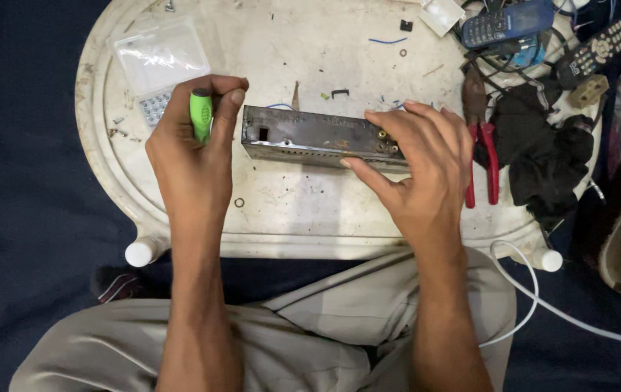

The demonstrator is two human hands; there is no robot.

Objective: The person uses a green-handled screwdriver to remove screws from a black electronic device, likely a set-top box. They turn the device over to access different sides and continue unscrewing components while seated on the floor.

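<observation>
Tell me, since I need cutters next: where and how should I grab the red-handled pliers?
Take the red-handled pliers by the two red grips, coming from the near side. The grips lie flat on the white round table, pointing toward you; the jaw end lies beside black cloth and cables.

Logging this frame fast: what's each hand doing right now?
Left hand: closed grip on a green-handled screwdriver.
Right hand: open, fingers spread over the metal box, steadying it.
</observation>
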